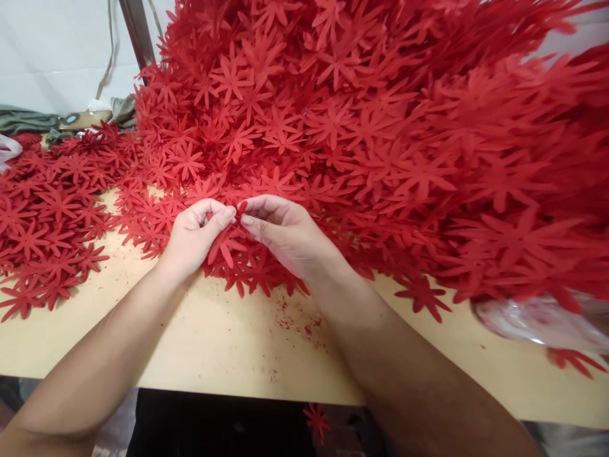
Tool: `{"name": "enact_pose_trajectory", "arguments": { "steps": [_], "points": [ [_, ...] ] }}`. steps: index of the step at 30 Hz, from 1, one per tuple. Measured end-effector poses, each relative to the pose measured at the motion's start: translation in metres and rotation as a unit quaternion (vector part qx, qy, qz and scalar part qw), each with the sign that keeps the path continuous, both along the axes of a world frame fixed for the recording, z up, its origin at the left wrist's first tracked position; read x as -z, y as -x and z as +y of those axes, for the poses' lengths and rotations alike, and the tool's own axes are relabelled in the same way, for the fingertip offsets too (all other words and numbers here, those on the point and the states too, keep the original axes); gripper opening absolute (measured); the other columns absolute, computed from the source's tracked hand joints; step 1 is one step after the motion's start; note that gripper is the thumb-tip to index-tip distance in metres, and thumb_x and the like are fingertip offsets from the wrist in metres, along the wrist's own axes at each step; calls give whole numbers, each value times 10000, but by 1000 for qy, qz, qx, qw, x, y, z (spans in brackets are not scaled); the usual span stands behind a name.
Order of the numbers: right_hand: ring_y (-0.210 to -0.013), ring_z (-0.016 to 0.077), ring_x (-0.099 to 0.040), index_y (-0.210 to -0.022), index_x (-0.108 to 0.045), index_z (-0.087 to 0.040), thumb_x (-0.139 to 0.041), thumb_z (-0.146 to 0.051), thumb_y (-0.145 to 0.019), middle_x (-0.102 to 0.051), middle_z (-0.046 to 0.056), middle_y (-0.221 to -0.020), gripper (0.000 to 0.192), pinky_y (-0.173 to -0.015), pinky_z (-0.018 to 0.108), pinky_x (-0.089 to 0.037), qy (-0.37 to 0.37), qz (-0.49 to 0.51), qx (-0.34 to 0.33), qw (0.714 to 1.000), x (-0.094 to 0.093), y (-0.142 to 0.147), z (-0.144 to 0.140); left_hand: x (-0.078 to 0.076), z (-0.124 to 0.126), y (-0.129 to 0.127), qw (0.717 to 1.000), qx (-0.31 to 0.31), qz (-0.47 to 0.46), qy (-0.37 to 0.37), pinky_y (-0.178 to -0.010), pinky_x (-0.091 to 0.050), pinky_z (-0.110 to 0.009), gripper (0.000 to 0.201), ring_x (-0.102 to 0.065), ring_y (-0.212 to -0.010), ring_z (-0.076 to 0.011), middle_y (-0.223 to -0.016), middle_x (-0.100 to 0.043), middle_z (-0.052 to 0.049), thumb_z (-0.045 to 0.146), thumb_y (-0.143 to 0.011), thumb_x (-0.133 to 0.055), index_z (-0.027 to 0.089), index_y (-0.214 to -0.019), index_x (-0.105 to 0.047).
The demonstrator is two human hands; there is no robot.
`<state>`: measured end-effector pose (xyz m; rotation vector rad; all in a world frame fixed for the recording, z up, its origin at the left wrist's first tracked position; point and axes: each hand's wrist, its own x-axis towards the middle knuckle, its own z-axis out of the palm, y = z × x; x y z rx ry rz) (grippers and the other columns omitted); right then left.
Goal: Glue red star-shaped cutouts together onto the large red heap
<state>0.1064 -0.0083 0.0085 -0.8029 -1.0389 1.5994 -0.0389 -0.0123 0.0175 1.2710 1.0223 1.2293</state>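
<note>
Above the front part of the table, my left hand (193, 236) and my right hand (288, 233) meet fingertip to fingertip. Between them is a small red flower-shaped cutout (242, 208), pinched by thumb and forefinger on each side. Only a petal or so of it shows; fingers cover the rest. Just behind and below my hands spreads a large heap of red flower cutouts (328, 127) with long narrow petals. Which petals under my left fingers belong to the held piece, I cannot tell.
A lower pile of darker red cutouts (52, 209) lies at the left. Red crumbs (299, 320) dot the pale tabletop (214, 343). Clear plastic (537, 320) sits at the right under the heap. One cutout (317, 420) is below the table's front edge.
</note>
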Motion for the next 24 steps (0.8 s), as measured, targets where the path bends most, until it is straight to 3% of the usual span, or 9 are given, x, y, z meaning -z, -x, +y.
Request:
{"name": "enact_pose_trajectory", "arguments": {
  "steps": [8,12,19,24],
  "points": [
    [-666,49,-597,-698,-661,-206,-868,-296,-474,-663,-56,-707,317,-682,197,-515,28,19,-16,999,-1,3,-3,0,3,4,998,49,-45,17,-508,-427,-163,431,-499,-503,-44,-568,-575,43,509,-567,-787,145,-628,-564],
    [-616,65,-570,-702,-646,-201,-843,-320,-518,-638,-45,-669,295,-604,218,-498,38,4,31,999,1,-2,2,1,4,5,999,18,-45,13,-528,-445,-173,365,-531,-533,-57,-636,-621,26,449,-588,-790,156,-693,-600],
    [-542,70,-466,-694,-567,-198,-767,-386,-625,-549,-43,-615,283,-532,239,-415,-41,-87,83,992,4,-2,5,0,2,5,1000,17,19,13,-453,-372,-168,150,-461,-469,-51,-592,-581,31,222,-665,-708,165,-793,-655],
    [-522,60,-362,-626,-483,-197,-681,-391,-736,-433,-55,-561,299,-517,237,-333,-94,-158,106,977,2,-1,2,-1,-2,-1,999,16,30,38,-422,-309,-165,130,-376,-436,-38,-531,-524,50,154,-668,-671,162,-798,-671]
  ]
}}
